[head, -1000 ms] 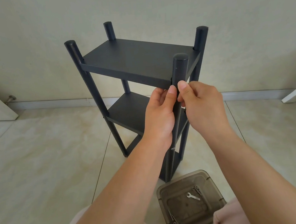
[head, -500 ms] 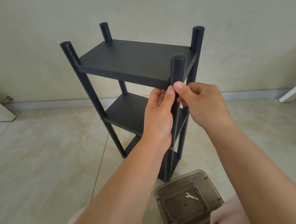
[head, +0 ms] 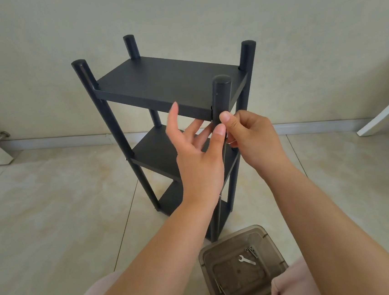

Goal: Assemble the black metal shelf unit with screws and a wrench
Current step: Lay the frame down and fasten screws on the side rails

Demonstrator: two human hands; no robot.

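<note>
**Hands at the near post, under the top board**

While the shelf [head: 164,86] stands upright on the floor [head: 51,196] close to the wall [head: 175,6], both hands work at its nearest post [head: 222,97], just below the top board. That is probably where a screw joins board to post, though no screw shows there; the spot is hidden behind the fingers.

Head view: the left hand [head: 196,156] is raised with its back to the camera, fingers straight and spread apart, the thumb tip touching the post. It looks set to steady the post, not to grip it. The right hand [head: 249,137] comes in from the other side, fingers curled together, thumb against the post. A thin bright curve shows under its fingers; what it is, I cannot tell, nor whether the hand pinches it.

Below, near the person's knees, a tray [head: 271,242] sits on the floor just beside the shelf's foot, keeping the wrench [head: 247,260] and spare screws [head: 252,251] within reach.
</note>
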